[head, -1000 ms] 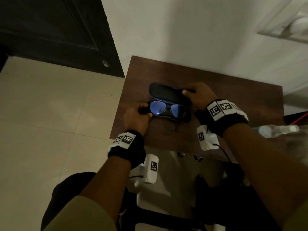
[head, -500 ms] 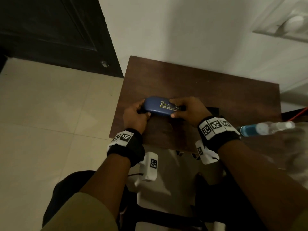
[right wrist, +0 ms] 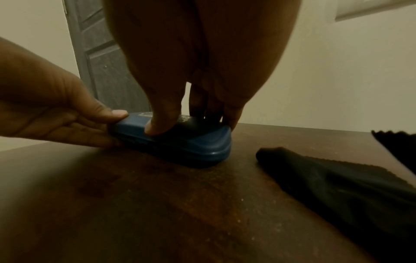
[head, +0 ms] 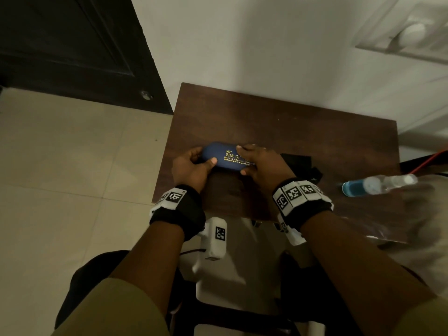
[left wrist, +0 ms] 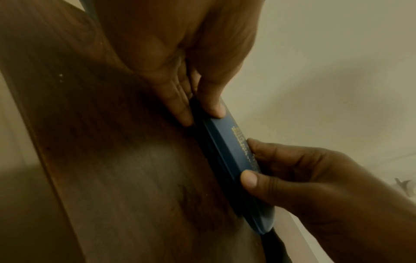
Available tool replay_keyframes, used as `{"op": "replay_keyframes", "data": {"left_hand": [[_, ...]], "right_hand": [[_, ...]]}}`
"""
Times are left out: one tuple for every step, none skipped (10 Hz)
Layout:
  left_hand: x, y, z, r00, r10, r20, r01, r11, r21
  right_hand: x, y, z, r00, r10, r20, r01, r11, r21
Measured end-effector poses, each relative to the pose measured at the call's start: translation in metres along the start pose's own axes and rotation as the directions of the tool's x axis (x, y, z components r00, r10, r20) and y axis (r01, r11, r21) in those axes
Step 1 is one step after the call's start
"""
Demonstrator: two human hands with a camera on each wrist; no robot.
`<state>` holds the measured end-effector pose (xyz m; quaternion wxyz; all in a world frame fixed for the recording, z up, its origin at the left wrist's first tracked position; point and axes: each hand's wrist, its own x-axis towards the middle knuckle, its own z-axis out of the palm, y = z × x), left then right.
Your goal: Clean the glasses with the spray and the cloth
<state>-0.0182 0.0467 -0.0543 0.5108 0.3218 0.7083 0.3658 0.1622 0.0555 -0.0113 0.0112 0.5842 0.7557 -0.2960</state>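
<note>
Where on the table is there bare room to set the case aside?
Bare wood lies behind the blue case up to the wall, and between the black cloth and the table's far right corner. The near right is crowded: spray bottle, cloth.

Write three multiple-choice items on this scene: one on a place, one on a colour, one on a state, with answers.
1. Where does the black cloth lie?
A. on the floor
B. on the table, to the right of the glasses case
C. on top of the case

2. What colour is the case?
A. blue
B. red
C. white

3. The case is:
A. wide open
B. shut
C. upright

Answers:
1 B, beside the right hand.
2 A, blue with gold lettering.
3 B, lid down, left hand gripping too.
</note>
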Motion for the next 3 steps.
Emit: {"op": "replay_keyframes", "data": {"left_hand": [[-0.003, 0.009, 0.001, 1.0, 0.031, -0.004, -0.031, 0.993, 0.113], [-0.013, 0.021, 0.001, 0.99, 0.138, -0.004, -0.132, 0.949, 0.285], [-0.034, 0.034, 0.0, 0.973, 0.232, 0.013, -0.215, 0.878, 0.427]], "right_hand": [[-0.001, -0.003, -0.001, 0.999, 0.023, 0.041, -0.02, 0.996, -0.087], [-0.012, -0.006, 0.0, 0.996, 0.057, -0.062, -0.062, 0.995, -0.079], [-0.03, -0.011, 0.002, 0.968, 0.116, -0.224, -0.107, 0.993, 0.052]]}}
